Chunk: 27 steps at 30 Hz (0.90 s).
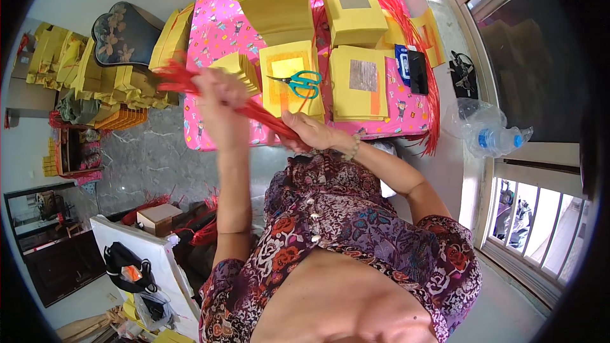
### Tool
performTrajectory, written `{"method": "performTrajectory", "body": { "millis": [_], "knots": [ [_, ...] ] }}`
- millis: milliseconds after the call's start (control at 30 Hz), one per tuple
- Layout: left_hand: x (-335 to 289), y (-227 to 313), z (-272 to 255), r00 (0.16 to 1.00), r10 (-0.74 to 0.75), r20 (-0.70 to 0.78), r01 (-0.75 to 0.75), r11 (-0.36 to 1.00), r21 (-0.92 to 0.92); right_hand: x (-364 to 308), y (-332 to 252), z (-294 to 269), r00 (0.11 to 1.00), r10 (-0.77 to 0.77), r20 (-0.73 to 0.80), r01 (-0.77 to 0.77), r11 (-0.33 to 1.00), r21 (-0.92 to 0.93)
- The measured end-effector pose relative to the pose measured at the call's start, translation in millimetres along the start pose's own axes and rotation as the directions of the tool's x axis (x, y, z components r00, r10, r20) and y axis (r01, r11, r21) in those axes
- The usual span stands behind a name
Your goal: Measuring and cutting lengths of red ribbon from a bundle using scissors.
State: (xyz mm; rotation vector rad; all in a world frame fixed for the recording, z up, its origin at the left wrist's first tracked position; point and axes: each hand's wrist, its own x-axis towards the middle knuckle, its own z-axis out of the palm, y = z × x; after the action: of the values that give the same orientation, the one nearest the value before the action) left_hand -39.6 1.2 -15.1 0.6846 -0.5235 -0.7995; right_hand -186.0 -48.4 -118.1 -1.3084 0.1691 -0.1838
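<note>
Head view: left hand (223,87) and right hand (311,131) wrap around thin, red, plastic-looking strands (263,116); slackened fingers could spill them onto teal-handled metal scissors (291,80) at twelve o'clock.

From the person's head, a single wide fisheye view is looking steeply down past the floral top (359,206) at the nearby left hand (223,87) and right hand (310,130), facing the pink printed cover (213,32) beyond them and taking in the barred window (539,219) to their right.
</note>
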Motion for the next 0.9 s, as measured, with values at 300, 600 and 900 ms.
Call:
{"method": "performTrajectory", "body": {
  "millis": [300, 600, 900],
  "knots": [
    [29, 170, -230, 0.978, 0.169, -0.124, -0.206, 0.889, -0.410, -80, -23, -97, 0.815, 0.559, 0.154, -0.499, 0.811, -0.305],
    [-77, 184, -502, 0.595, 0.322, -0.736, 0.314, 0.750, 0.583, -72, -47, -113, 0.802, 0.574, 0.167, -0.475, 0.781, -0.405],
    [-32, -10, -146, 0.902, -0.282, 0.327, -0.266, 0.233, 0.935, -11, -40, -48, 0.910, 0.336, 0.241, -0.065, 0.692, -0.719]
  ]
}}
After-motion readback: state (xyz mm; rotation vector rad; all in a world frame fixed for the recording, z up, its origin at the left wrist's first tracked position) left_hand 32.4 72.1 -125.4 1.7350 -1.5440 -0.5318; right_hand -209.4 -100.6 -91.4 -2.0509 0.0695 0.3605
